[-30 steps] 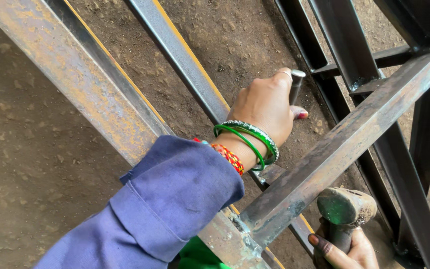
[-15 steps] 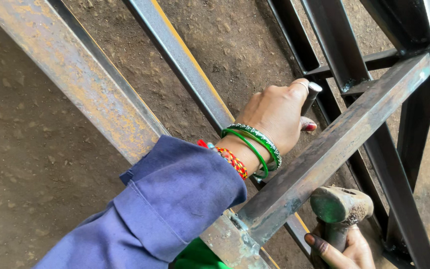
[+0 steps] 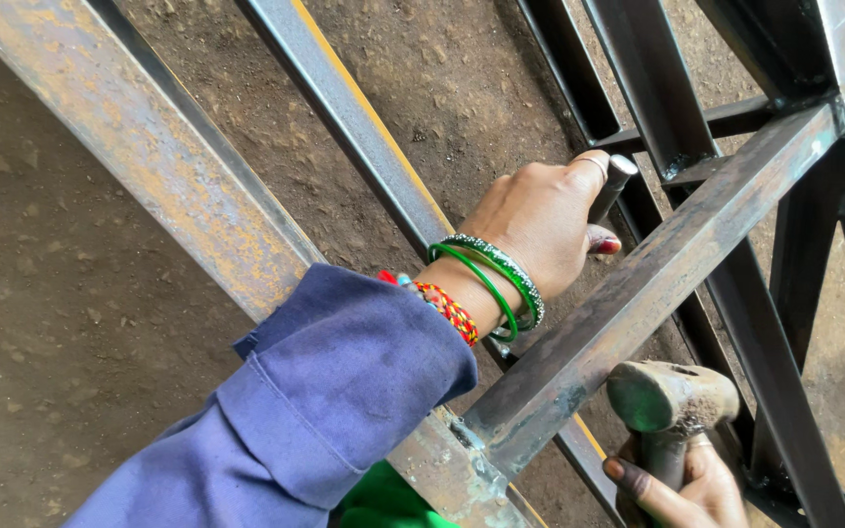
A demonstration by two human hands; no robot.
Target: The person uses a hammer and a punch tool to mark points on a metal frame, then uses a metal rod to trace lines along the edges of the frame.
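Fingers of left hand (image 3: 540, 220) wrap a chisel (image 3: 610, 186); right hand (image 3: 682, 484) grips a hammer (image 3: 672, 401).

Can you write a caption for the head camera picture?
Left hand grips a chisel, right hand holds a hammer.

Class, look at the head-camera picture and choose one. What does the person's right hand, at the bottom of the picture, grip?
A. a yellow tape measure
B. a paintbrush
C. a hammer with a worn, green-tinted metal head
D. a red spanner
C: the right hand wraps the handle of a hammer with a worn, green-tinted metal head, just below the rusty steel frame bar.
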